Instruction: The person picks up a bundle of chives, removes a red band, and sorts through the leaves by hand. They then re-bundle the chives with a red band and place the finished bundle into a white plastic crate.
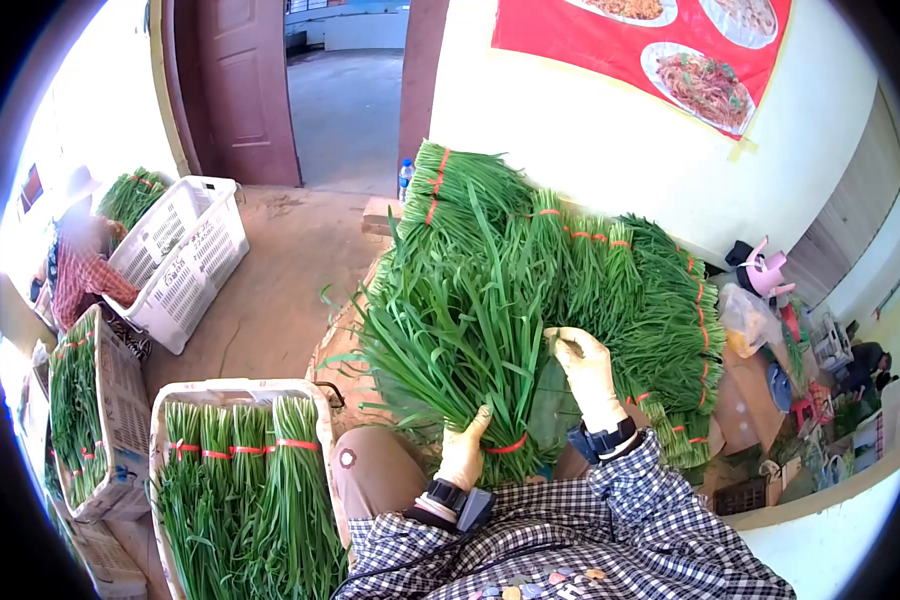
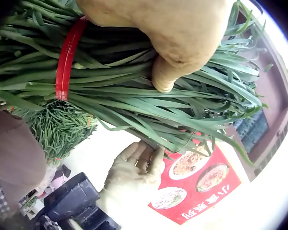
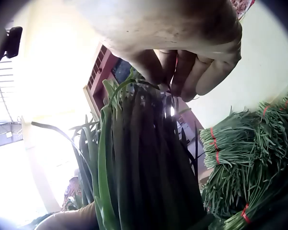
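Note:
A large bundle of long green leaves [image 1: 460, 340], bound low down by a red band [image 2: 67, 62], stands over the person's lap. The left hand [image 1: 462, 452] grips it just above the band, thumb across the leaves; the left wrist view shows this hand [image 2: 168, 33] close up. At the bundle's right side is the right hand [image 1: 587, 375], raised, with fingers bent. In the right wrist view the right hand's [image 3: 182, 43] thumb and fingertips pinch a thin leaf tip at the top of the leaves [image 3: 139, 143].
Banded green bundles [image 1: 660, 300] are piled behind and to the right. A white crate [image 1: 240, 385] of bundles stands at the left, with more crates [image 1: 195, 250] beyond and a seated person [image 1: 75, 265] beside them. A small bottle [image 1: 406, 178] stands near the doorway.

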The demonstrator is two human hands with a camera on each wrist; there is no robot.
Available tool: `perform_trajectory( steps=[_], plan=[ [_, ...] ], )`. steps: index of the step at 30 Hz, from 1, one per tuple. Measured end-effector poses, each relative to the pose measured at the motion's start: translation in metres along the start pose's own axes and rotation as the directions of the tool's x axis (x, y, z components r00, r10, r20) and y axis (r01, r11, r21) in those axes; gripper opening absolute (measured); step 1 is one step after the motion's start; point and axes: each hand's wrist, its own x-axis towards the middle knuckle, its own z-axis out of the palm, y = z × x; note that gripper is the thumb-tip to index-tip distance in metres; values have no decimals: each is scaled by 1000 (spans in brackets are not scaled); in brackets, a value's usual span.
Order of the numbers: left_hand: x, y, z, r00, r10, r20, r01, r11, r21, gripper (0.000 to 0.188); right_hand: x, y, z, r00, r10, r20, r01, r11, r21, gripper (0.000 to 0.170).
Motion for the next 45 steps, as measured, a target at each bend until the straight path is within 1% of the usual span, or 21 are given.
perform_trajectory(
  steps=[5, 7, 14, 18, 19, 22, 24, 25, 26, 28, 30, 34, 36, 37, 38, 40, 41, 42, 43, 44, 45],
  plan=[
    [-2, 2, 1, 1000, -24, -14, 24, 1000, 1, 47, -4, -24, 12, 997, -2, -71, 7, 997, 76, 15],
    [-2, 2, 2, 1000, -21, -19, 21, 1000, -17, 47, -9, -34, 16, 983, 184, 19, -176, 900, 399, 15],
    [-2, 5, 2, 998, -55, -41, 55, 998, -7, 48, -3, -43, 2, 982, 186, 23, -182, 911, 371, 14],
    [2, -1, -5, 999, 11, -50, -7, 997, 80, 49, 10, -32, -37, 994, 63, -91, -53, 992, 113, 63],
    [-2, 5, 0, 999, 29, -39, -26, 996, 85, 53, 11, -20, -53, 989, 56, 136, -73, 990, 124, 83],
    [-2, 6, 4, 998, 33, 44, -41, 981, 192, 53, -11, -11, -23, 951, 123, 284, -81, 984, -157, 108],
    [-6, 4, 12, 991, 68, 117, -95, 966, 242, 52, -33, -37, 16, 938, 141, 316, -125, 990, -69, 89],
    [-9, 4, 13, 978, 100, 184, -151, 945, 291, 51, -30, -10, 22, 957, 198, 213, -142, 957, -252, 73],
    [3, -1, 3, 946, 102, 308, -219, 900, 376, 51, -38, -6, 33, 967, 124, 223, -141, 988, 65, 62],
    [7, 0, -5, 923, 190, 334, -315, 871, 377, 45, -42, -15, 43, 968, 106, 228, -150, 971, 186, 50],
    [-9, 34, 14, 994, -105, 14, 97, 960, 261, 37, -40, -9, 38, 986, -25, 164, 4, 992, 125, 44],
    [-3, 24, 6, 993, -117, -11, 118, 993, 22, 28, -35, 11, 29, 990, -63, 128, 28, 966, 258, 40],
    [1, 15, -7, 992, -119, -42, 120, 992, 26, 33, -38, 12, 23, 983, -55, 175, 42, 996, 76, 42],
    [0, 16, -16, 988, 100, 121, -151, 817, 556, 41, -39, 15, 26, 988, 25, 154, -61, 970, 235, 40],
    [1, 17, -23, 910, 191, 369, -413, 333, 848, 50, -38, 16, 29, 984, 104, 147, -154, 907, 391, 38],
    [2, 12, -25, 893, 216, 395, -445, 300, 844, 61, -36, 13, 28, 981, 114, 157, -172, 883, 436, 36],
    [4, 9, -24, 931, 189, 313, -357, 650, 671, 57, -33, 11, 23, 977, -101, 190, 97, 995, 33, 39],
    [5, 6, -24, 962, 141, 233, -224, 895, 386, 54, -31, 13, 19, 906, -278, 320, 384, 858, -341, 42],
    [6, 25, -3, 967, -248, -62, 231, 951, -207, 65, -30, 36, -1, 925, -73, 373, 339, 601, -724, 59],
    [37, -36, -59, 934, 246, 260, -322, 895, 310, 67, -34, 21, 5, 968, 65, 243, 57, 884, -464, 59],
    [30, -18, -58, 972, 124, 200, -223, 757, 614, 74, -42, -14, 12, 944, 275, 183, -258, 960, -112, 62]
  ],
)
